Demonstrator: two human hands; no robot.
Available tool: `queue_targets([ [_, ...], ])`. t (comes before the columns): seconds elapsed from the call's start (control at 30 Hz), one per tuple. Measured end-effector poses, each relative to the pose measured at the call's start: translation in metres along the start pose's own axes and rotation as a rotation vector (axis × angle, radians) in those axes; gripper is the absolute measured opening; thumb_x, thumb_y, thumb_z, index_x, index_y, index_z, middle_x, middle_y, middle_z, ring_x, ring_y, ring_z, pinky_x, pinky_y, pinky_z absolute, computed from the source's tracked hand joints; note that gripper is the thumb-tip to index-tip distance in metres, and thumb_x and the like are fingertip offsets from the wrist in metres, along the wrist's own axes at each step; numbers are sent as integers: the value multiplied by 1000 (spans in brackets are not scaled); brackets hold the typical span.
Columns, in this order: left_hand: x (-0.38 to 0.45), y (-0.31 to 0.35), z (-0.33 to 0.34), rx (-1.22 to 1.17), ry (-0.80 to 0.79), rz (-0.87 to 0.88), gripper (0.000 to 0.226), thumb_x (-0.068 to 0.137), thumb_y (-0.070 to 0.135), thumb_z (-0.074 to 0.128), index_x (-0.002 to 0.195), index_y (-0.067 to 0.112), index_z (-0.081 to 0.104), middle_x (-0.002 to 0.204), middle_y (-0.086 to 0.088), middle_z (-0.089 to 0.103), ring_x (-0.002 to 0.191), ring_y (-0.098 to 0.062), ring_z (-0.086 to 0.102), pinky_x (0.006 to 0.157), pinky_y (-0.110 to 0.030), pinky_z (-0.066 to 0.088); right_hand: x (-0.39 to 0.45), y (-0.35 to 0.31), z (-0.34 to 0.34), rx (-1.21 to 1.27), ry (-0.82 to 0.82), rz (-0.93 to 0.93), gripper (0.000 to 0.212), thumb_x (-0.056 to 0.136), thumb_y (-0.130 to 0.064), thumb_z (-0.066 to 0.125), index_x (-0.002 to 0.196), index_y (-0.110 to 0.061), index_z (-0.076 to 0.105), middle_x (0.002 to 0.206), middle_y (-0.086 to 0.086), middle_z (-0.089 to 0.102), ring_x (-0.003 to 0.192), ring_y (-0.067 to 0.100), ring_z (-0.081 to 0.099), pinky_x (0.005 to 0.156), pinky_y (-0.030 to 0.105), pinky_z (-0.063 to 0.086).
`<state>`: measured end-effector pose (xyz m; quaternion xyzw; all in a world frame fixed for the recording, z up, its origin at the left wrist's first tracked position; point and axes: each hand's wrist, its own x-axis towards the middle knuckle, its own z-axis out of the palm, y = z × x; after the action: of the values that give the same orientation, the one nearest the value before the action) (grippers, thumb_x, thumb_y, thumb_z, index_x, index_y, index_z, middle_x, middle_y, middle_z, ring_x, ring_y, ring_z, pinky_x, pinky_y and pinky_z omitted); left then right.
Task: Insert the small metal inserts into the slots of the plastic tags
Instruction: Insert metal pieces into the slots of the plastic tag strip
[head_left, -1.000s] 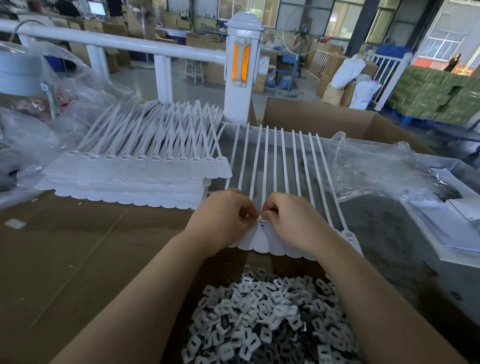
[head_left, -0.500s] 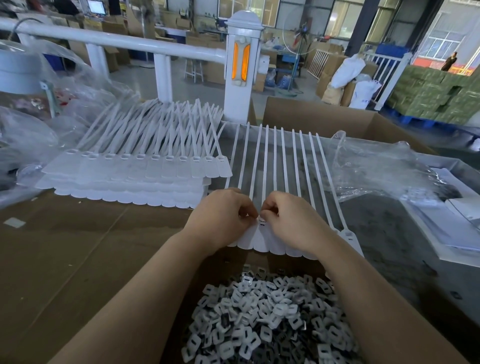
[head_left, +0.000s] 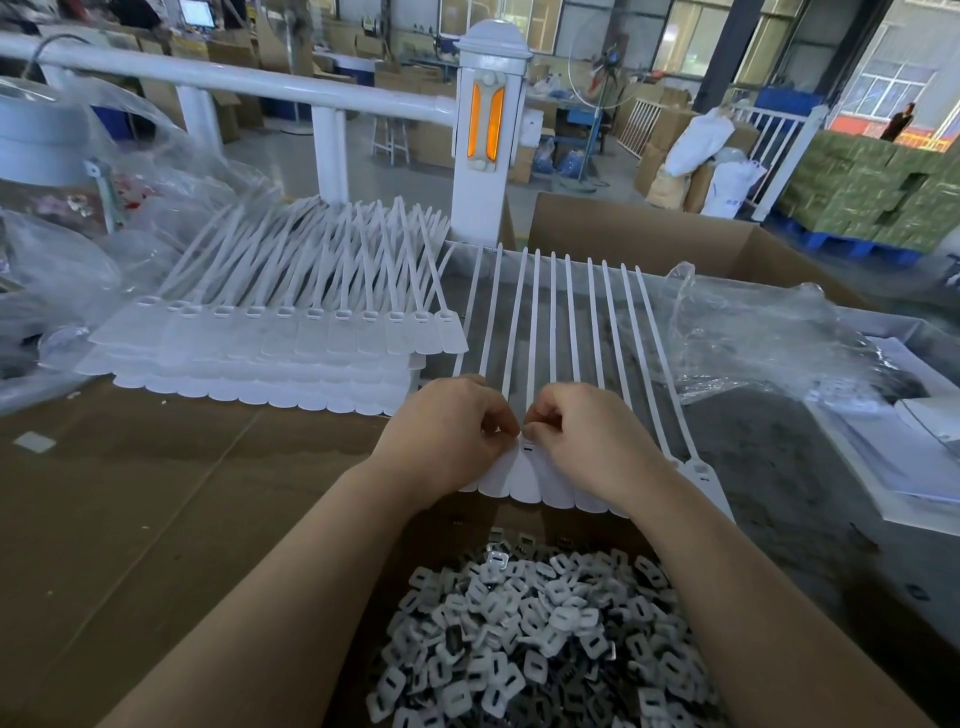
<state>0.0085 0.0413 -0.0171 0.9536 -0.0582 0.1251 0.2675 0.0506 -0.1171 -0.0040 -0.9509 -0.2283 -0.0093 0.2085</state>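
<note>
A row of several white plastic tags (head_left: 535, 480) with long thin tails lies side by side in front of me. My left hand (head_left: 449, 431) and my right hand (head_left: 589, 441) meet over the heads of the middle tags, fingers curled and fingertips pinched together at one tag's slot (head_left: 527, 446). Whether an insert sits between the fingertips is hidden. A heap of small metal inserts (head_left: 535, 639) fills an open box close to me, between my forearms.
A stack of white tags (head_left: 291, 343) lies at the left on the brown cardboard surface (head_left: 156, 509). Crumpled clear plastic bags (head_left: 769, 343) lie at right and far left. A white railing post (head_left: 485, 135) and an open cardboard box (head_left: 675, 244) stand behind.
Both hands have stayed at the same tag, with only slight finger movement. The dark slot of the tag now shows just below the fingertips.
</note>
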Motion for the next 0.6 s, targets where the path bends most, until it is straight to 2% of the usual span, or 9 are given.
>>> queue_targets([
  [0.07,0,0,0,6,-3,7,13,90,27,67,98,31,77,90,15,56,83,-6,58,79,-25,51,0,0,-1,-7,2,9,8,95,-21,64,94,-25,70,94,-6,70,87,13,64,74,26,51],
  [0.17,0,-1,0,9,-4,28,13,90,27,67,97,31,77,87,16,55,82,-6,57,78,-25,51,0,-1,0,-13,6,15,13,93,-20,66,85,-30,64,85,-12,64,83,11,62,64,19,44],
  [0.3,-2,-2,0,30,-3,71,13,91,29,66,101,32,74,84,17,49,77,-4,53,73,-22,47,1,2,0,39,-5,44,9,95,-19,62,91,-27,66,87,-10,65,81,10,61,60,14,41],
  [0.43,-2,-1,-2,68,-50,134,23,94,25,60,113,35,69,99,10,57,84,-8,55,79,-32,52,4,5,-8,197,-37,145,14,102,-19,48,107,-22,61,90,-4,66,78,12,62,66,26,50],
  [0.6,-2,0,-3,174,-108,168,29,98,26,52,118,40,66,107,8,55,98,-14,55,81,-33,49,2,7,-16,401,-103,224,8,102,-23,52,106,-25,59,89,-1,68,81,14,64,87,39,57],
])
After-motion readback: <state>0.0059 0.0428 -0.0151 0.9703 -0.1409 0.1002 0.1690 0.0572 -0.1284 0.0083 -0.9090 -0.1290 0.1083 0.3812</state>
